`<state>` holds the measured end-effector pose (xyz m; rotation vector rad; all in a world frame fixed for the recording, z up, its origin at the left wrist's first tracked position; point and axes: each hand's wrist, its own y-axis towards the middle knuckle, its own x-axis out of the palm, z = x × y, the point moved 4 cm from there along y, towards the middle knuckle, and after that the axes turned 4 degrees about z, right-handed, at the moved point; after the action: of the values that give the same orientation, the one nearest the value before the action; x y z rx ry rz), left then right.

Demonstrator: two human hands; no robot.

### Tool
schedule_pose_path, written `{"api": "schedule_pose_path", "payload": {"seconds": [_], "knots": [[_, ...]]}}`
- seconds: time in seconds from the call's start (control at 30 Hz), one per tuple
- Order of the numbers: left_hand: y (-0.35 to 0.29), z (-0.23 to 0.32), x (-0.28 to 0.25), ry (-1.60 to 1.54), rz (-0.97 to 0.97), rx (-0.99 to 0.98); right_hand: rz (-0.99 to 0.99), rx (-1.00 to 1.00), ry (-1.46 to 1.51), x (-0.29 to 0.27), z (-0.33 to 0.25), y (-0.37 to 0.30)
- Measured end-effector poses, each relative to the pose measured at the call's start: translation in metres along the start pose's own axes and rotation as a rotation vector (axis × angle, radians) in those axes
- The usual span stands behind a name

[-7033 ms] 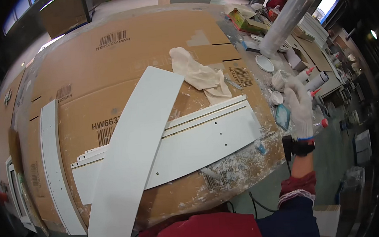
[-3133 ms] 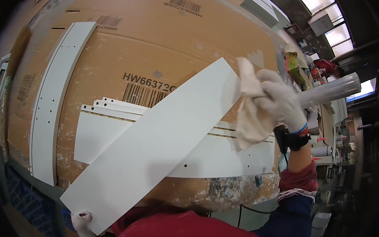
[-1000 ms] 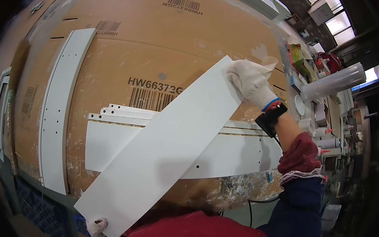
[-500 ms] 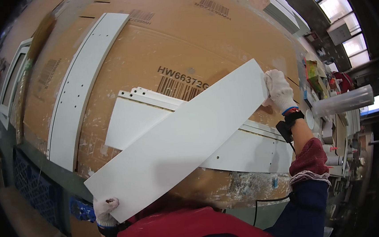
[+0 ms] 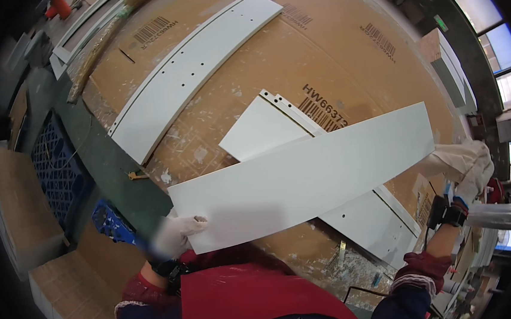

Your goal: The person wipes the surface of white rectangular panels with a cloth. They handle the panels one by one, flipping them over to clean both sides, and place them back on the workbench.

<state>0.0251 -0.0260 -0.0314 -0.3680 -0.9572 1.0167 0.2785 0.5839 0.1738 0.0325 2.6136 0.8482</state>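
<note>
A plain white, slightly curved panel (image 5: 305,176) is held raised in front of me, spanning from my left hand to my right. My gloved left hand (image 5: 180,230) grips its near left end, thumb on top. At the far right end my gloved right hand (image 5: 469,163) has its fingers at the panel's edge, partly under it. Beneath the panel lie white drilled boards (image 5: 362,217) with a long groove, their middle hidden. Another curved white board (image 5: 200,68) with several dark holes rests farther left on the cardboard.
Brown cardboard (image 5: 206,142) covers the worktable. A blue plastic pallet (image 5: 58,169) and stacked boards (image 5: 74,294) are at the left. A board stack (image 5: 449,69) stands at the far right, with a clear plastic roll (image 5: 497,215) near my right arm.
The panel has turned clockwise, its right end now lower and its left end higher in view. My head view has swung left, shifting the table contents rightward.
</note>
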Motion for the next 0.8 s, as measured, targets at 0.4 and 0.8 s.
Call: {"api": "schedule_pose_path", "payload": {"seconds": [0.4, 0.8], "knots": [[-0.005, 0.009, 0.02, 0.048, -0.076, 0.086, -0.539, 0.096, 0.159, 0.055, -0.04, -0.034], [-0.017, 0.023, 0.032, 1.406, -0.142, 1.16, -0.874, -0.812, -0.573, 0.141, -0.118, -0.225]]}}
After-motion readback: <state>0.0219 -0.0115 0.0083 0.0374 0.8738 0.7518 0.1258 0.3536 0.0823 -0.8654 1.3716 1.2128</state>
